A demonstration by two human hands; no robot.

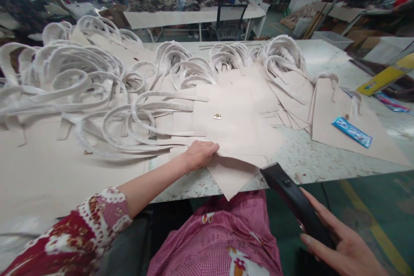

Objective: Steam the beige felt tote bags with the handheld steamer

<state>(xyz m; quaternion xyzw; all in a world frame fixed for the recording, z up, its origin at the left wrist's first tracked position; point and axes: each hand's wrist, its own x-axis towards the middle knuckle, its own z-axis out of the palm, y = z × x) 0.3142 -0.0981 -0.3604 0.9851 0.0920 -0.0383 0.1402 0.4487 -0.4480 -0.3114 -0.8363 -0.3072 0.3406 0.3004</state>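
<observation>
My left hand (201,154) pinches the near edge of a beige leather-like panel (237,131) on the table. A small gold metal clasp (217,116) sits on the panel. Below the lifted edge, the corner of another beige piece (231,177) hangs over the table's front edge. In my right hand (336,235) is a black hair clipper (296,200). Its head lies at the panel's right corner; whether it touches cannot be made out. Pale straps (145,112) wrapped in clear film run leftward from the panel stack.
Bundles of looped straps (80,64) cover the left and back of the table (326,151). A blue packet (352,132) rests on beige panels at right, with a yellow object (386,75) beyond. A chair (230,21) stands behind; people work farther back.
</observation>
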